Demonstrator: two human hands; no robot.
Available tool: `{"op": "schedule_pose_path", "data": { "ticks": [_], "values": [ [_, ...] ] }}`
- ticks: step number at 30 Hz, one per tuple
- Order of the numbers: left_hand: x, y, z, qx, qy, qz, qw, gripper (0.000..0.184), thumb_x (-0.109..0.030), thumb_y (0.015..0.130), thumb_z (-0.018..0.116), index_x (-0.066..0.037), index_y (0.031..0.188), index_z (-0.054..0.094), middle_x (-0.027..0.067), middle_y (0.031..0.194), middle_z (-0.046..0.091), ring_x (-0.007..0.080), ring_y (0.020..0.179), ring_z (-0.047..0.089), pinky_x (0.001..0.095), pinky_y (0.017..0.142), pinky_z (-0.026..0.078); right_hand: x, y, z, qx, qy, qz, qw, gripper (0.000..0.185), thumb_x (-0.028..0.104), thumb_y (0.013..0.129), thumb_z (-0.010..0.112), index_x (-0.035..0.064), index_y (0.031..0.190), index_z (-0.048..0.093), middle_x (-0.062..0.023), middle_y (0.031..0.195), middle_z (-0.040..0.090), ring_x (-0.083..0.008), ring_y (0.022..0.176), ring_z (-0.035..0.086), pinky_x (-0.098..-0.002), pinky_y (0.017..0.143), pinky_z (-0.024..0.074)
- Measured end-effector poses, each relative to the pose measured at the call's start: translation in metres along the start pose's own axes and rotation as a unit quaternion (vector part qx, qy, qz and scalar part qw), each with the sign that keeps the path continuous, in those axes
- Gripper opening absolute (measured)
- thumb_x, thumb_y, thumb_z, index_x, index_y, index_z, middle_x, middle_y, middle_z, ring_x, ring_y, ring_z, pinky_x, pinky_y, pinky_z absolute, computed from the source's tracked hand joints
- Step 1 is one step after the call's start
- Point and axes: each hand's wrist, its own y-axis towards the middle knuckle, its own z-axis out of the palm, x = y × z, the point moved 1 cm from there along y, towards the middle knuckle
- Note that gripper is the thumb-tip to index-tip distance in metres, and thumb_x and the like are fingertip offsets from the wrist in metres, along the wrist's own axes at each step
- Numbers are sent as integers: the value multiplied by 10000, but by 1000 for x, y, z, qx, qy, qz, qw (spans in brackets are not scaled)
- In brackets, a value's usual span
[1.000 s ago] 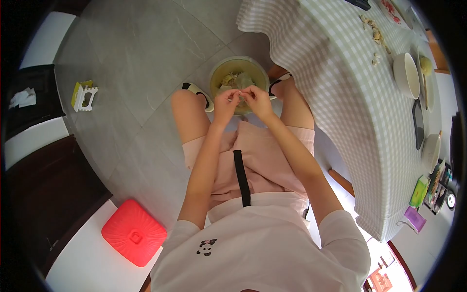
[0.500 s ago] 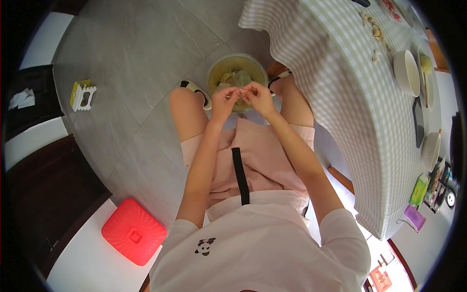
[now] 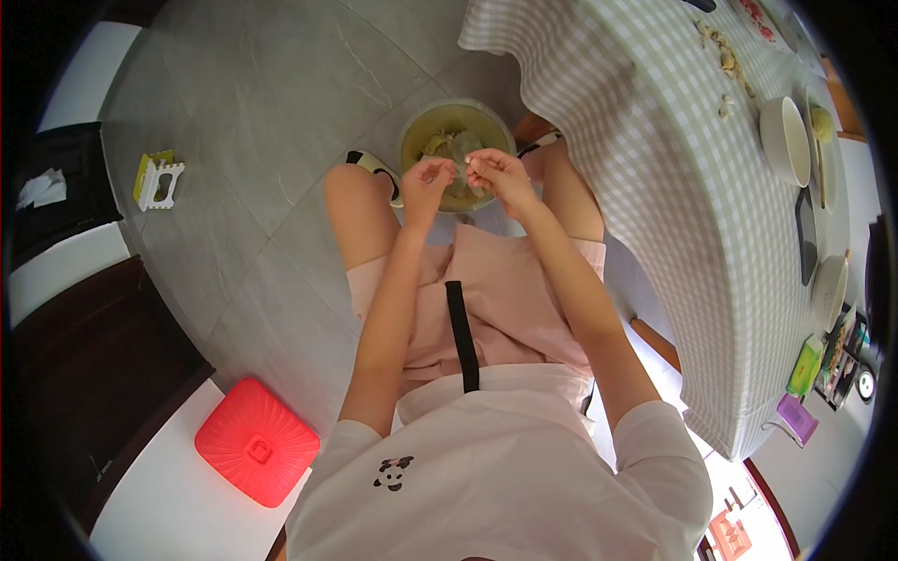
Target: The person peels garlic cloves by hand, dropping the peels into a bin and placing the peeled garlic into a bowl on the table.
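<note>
Both hands are held over a bin (image 3: 444, 116) that stands on the tiled floor (image 3: 290, 140), between the feet of the seated person. By the right hand (image 3: 501, 174), a small whitish piece (image 3: 469, 160) is gripped between thumb and fingertips; it is too small to be identified with certainty, though a bit of garlic would fit. The left hand (image 3: 430, 179) is curled just beside it, its fingertips drawn together; whether anything is grasped there cannot be told. A slight gap is left between the two hands. The piece is probably pinched at the fingertips so that it can be seen and turned finely, and the forearms are brought inward over the lap so that both hands meet above the opening. By this placing, loose bits would likely be caught in the bin rather than scattered on the floor. Inside it, a translucent plastic bag (image 3: 464, 146) and yellowish scraps (image 3: 435, 145) can be seen.

To the right, the bench is covered by a checked tablecloth (image 3: 645, 187). Garlic (image 3: 728, 61) is laid loosely near its far end, with a smaller piece (image 3: 725, 107) set apart, seemingly kept within reach of the right arm. A white bowl (image 3: 784, 140) is placed near that smaller piece.
</note>
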Motion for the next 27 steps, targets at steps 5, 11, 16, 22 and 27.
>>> {"op": "schedule_pose_path", "data": {
  "ticks": [5,11,16,22,27],
  "values": [
    [9,10,0,-31,109,-4,994,101,-33,732,567,36,804,578,67,728,595,108,642,550,219,605,452,0,0,-1,48,98,62,992,191,128,821,523,4,966,530,-40,799,548,-116,726,529,-208,641,451],
    [23,21,1,-57,108,-13,992,117,-38,718,581,23,818,585,73,769,603,104,665,553,226,614,443,0,-1,1,67,112,45,990,179,132,827,513,26,970,517,-33,804,552,-113,731,527,-228,667,449],
    [8,17,6,-54,-18,-27,998,143,-69,764,563,20,873,593,57,814,602,104,726,553,218,647,433,5,-2,3,57,92,28,994,95,110,818,520,74,906,520,-17,837,569,-93,729,524,-210,647,434],
    [-18,-2,13,36,-73,-43,996,149,-87,786,558,10,891,600,43,831,596,99,753,544,212,671,423,-1,1,4,25,-1,-14,1000,69,72,815,509,74,883,523,-6,801,579,-74,685,508,-191,595,407],
    [-20,-6,13,22,-51,-8,998,135,-81,773,579,6,872,605,52,847,599,97,763,555,207,645,422,-2,1,5,1,-32,-22,999,76,55,811,511,69,884,527,-3,795,579,-65,665,496,-183,590,400]
  ]
}}
